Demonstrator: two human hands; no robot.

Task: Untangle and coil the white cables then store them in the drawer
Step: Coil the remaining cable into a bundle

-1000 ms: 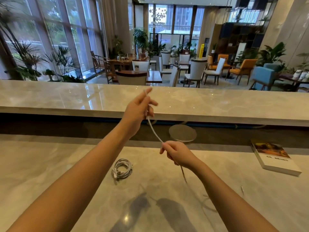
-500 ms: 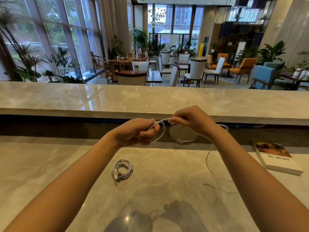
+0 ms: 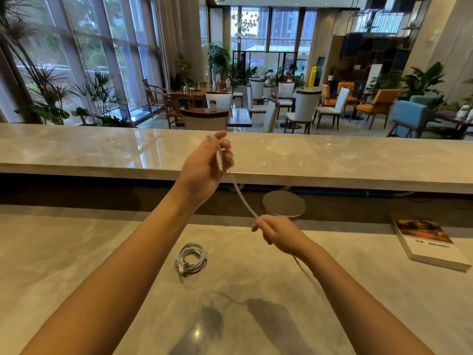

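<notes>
1. White cable (image 3: 243,199) is pulled straight between your hands. Its long axis is a diagonal: up and away at your left hand (image 3: 204,166), lower and closer to you at your right hand (image 3: 277,233).
2. Both hands are grasping it. The left pinches it between thumb and fingers, near its top end as far as I can tell. The right has its fingers curled round it lower down.
3. The loose tail drops out below your right hand and runs under that forearm toward the desk (image 3: 76,252). It's too blurry to see where it ends.
4. So all the slack is on the right-hand side. My guess is your right hand feeds the next loop up to the left, which anchors.
5. The coiled cable (image 3: 191,258) lies on the desk below the left hand, just beside that forearm, with neither hand touching it.
6. No drawer in view, so storing looks a way off.
</notes>
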